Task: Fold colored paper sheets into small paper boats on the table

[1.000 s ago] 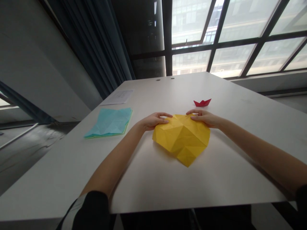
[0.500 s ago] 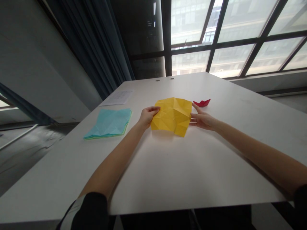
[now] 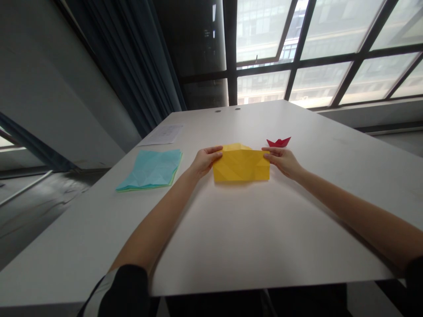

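Observation:
A creased sheet of yellow paper (image 3: 242,165) is held up between my two hands, bent over along its upper edge so that a front panel hangs toward me and another part shows behind. My left hand (image 3: 205,161) pinches its upper left corner between thumb and fingers. At the upper right corner, my right hand (image 3: 283,161) grips it the same way. Just beyond my right hand, a red folded paper boat (image 3: 279,142) rests on the white table (image 3: 251,237).
Left of my left arm lies a stack of paper squares (image 3: 152,168), light blue on top with green and yellow edges below. A printed white sheet (image 3: 161,134) lies behind it. Two round dark spots sit near the table's far edge, before the windows.
The yellow paper was spread open and tilted; now it is bent over into a wide strip facing me. My right hand has gone from loosely spread fingers to pinching the upper right corner.

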`<state>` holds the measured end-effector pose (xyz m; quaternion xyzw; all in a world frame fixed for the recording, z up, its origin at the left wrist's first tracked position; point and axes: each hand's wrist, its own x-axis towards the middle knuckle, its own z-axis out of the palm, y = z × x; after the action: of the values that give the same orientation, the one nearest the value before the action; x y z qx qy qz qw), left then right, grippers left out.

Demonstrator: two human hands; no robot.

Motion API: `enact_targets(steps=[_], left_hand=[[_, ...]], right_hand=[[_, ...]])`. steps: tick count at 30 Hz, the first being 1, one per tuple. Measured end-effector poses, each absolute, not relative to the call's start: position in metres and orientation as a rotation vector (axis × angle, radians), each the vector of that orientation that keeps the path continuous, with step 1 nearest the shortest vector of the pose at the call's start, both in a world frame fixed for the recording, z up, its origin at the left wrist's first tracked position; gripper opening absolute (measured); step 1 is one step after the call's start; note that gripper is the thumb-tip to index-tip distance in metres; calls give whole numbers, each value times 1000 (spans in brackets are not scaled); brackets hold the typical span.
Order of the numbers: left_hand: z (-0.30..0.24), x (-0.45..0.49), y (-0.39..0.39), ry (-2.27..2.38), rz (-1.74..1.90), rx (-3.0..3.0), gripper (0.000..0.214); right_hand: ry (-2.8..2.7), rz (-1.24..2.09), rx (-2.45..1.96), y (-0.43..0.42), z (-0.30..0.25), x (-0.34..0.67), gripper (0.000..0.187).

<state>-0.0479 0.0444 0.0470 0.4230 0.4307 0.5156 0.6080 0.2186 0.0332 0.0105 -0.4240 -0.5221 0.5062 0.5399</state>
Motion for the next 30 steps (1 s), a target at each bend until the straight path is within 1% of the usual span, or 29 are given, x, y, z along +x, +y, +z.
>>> enact_targets(steps=[3, 6, 11, 15, 17, 19, 21, 23, 26, 28, 30], left_hand=[[44, -47, 44, 997, 1158, 1075, 41], [39, -47, 45, 1036, 1190, 1170, 42], [32, -43, 44, 1037, 1206, 1232, 39], [32, -37, 41, 1091, 1238, 1354, 30], [33, -35, 40, 1190, 1299, 1496, 22], [34, -33, 39, 1253, 1350, 1634, 17], [35, -32, 37, 1213, 1301, 1710, 17], [37, -30, 34, 1119, 1188, 1751, 19], [41, -28, 28, 1029, 1101, 1837, 21], [45, -26, 24, 994, 1106, 1904, 20], [48, -25, 19, 952, 1125, 1947, 19]], right_hand=[[-1245, 1157, -1022, 33, 11, 219, 36], [-1240, 1148, -1020, 34, 11, 219, 36], [-1245, 1204, -985, 32, 11, 214, 35], [-1273, 1208, -962, 27, 15, 209, 29], [-1326, 1156, -982, 25, 17, 207, 27], [-1401, 1023, -1026, 24, 19, 206, 25], [-1473, 871, -1055, 23, 20, 205, 23], [-1510, 825, -1033, 22, 22, 205, 23], [-1488, 1048, -922, 18, 26, 202, 23], [-1449, 1215, -863, 15, 28, 199, 23], [-1420, 1303, -846, 12, 29, 196, 23]])
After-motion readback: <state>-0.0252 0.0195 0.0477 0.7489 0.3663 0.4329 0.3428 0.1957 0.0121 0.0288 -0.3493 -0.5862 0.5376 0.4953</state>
